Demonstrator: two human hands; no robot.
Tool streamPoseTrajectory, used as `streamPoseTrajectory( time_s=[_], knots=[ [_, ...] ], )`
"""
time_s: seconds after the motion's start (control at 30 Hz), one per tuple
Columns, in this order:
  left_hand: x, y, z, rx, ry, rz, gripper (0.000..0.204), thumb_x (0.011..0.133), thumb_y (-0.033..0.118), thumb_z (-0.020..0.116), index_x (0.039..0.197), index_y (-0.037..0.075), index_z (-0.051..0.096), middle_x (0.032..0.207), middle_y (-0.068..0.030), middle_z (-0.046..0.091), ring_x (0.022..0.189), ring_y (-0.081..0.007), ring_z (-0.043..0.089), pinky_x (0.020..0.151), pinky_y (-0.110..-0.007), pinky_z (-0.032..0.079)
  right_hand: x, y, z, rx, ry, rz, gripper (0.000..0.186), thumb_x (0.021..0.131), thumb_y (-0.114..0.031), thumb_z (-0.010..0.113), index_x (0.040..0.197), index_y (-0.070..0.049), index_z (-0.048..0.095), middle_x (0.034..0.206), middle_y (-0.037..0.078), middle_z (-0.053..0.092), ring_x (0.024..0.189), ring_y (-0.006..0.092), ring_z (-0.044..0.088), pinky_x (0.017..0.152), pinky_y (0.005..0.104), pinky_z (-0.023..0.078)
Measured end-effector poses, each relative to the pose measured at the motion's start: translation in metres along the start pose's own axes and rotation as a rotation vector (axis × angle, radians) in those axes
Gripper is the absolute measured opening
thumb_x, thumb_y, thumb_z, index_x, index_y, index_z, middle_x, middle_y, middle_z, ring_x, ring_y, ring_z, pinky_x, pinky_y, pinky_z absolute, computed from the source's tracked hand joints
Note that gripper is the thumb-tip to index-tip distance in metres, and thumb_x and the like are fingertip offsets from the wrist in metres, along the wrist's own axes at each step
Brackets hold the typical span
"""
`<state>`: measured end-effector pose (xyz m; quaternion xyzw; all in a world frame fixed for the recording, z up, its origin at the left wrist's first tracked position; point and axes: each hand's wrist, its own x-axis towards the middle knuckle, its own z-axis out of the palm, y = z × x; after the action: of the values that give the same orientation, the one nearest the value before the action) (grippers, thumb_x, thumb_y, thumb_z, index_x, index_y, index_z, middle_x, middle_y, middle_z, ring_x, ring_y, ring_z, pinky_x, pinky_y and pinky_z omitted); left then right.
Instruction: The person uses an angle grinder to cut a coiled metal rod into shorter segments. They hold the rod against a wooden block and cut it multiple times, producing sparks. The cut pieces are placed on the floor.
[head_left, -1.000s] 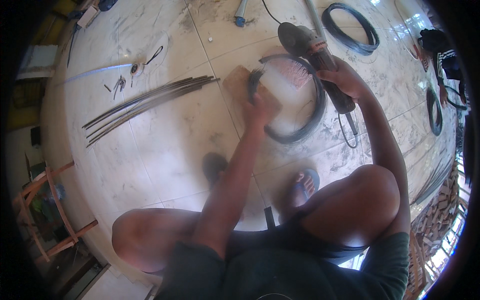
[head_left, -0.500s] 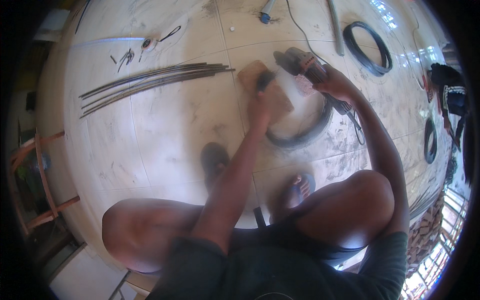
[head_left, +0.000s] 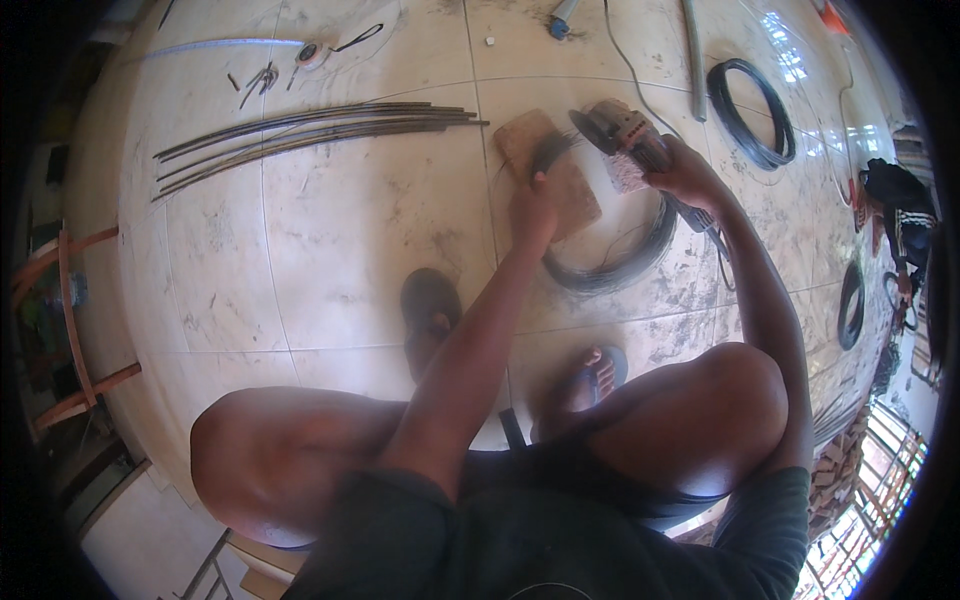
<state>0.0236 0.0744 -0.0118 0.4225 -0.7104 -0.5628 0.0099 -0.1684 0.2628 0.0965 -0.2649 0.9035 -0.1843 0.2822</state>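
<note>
Left hand (head_left: 534, 212): curled round one end of a dark wire coil (head_left: 610, 280), which bows between both hands; brown block (head_left: 578, 205) beneath. Right hand (head_left: 690, 178): wrapped round angle grinder (head_left: 640, 142), disc (head_left: 590, 131) toward left hand. Metal rods (head_left: 330, 132): left of left hand.

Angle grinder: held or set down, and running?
Held: the right hand grips the angle grinder by its body. Running: cannot tell; the disc is too indistinct.
</note>
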Motion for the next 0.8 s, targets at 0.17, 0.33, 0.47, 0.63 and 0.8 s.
streamPoseTrajectory(
  time_s=[0.17, 0.33, 0.47, 0.63, 0.8],
  knots=[
    [-0.004, 0.006, -0.001, 0.024, 0.015, -0.034, 0.062, 0.109, 0.043, 0.038, 0.102, -0.010, 0.069, 0.102, -0.0339, 0.069, 0.103, -0.0513, 0.065, 0.090, -0.057, 0.049, -0.001, -0.002, 0.001, 0.004, -0.002, 0.025, 0.063, 0.077, -0.030, 0.081, 0.127, 0.001, 0.059, 0.110, 0.023, 0.070, 0.105, 0.0345, 0.068, 0.092, 0.0434, 0.052],
    [-0.002, 0.002, -0.003, 0.033, 0.013, -0.023, 0.061, 0.109, 0.042, 0.038, 0.102, -0.010, 0.070, 0.102, -0.0339, 0.069, 0.103, -0.0508, 0.066, 0.090, -0.056, 0.049, 0.000, -0.008, 0.002, -0.005, -0.016, 0.053, 0.063, 0.077, -0.030, 0.081, 0.128, 0.001, 0.058, 0.112, 0.023, 0.070, 0.106, 0.0350, 0.068, 0.093, 0.0436, 0.052],
    [-0.003, 0.008, -0.003, 0.038, -0.028, -0.028, 0.059, 0.110, 0.041, 0.038, 0.104, -0.009, 0.069, 0.103, -0.0335, 0.069, 0.104, -0.0503, 0.065, 0.091, -0.056, 0.049, 0.004, 0.009, 0.008, 0.016, 0.001, -0.002, 0.064, 0.078, -0.029, 0.082, 0.129, 0.000, 0.058, 0.113, 0.023, 0.070, 0.106, 0.0357, 0.068, 0.094, 0.0437, 0.052],
    [-0.003, 0.004, -0.005, 0.030, -0.005, -0.019, 0.058, 0.110, 0.040, 0.039, 0.106, -0.009, 0.069, 0.105, -0.0334, 0.069, 0.105, -0.0501, 0.065, 0.092, -0.056, 0.049, 0.006, 0.004, 0.010, 0.016, -0.011, 0.005, 0.065, 0.078, -0.029, 0.083, 0.131, -0.001, 0.058, 0.115, 0.023, 0.069, 0.108, 0.0353, 0.068, 0.094, 0.0434, 0.052],
    [-0.005, 0.009, -0.005, 0.022, -0.018, -0.024, 0.056, 0.109, 0.039, 0.039, 0.107, -0.009, 0.069, 0.107, -0.0333, 0.069, 0.106, -0.0501, 0.065, 0.092, -0.056, 0.049, 0.004, 0.000, 0.006, -0.014, -0.013, 0.039, 0.065, 0.079, -0.030, 0.083, 0.131, -0.001, 0.058, 0.114, 0.023, 0.070, 0.107, 0.0348, 0.068, 0.094, 0.0431, 0.052]
  ],
)
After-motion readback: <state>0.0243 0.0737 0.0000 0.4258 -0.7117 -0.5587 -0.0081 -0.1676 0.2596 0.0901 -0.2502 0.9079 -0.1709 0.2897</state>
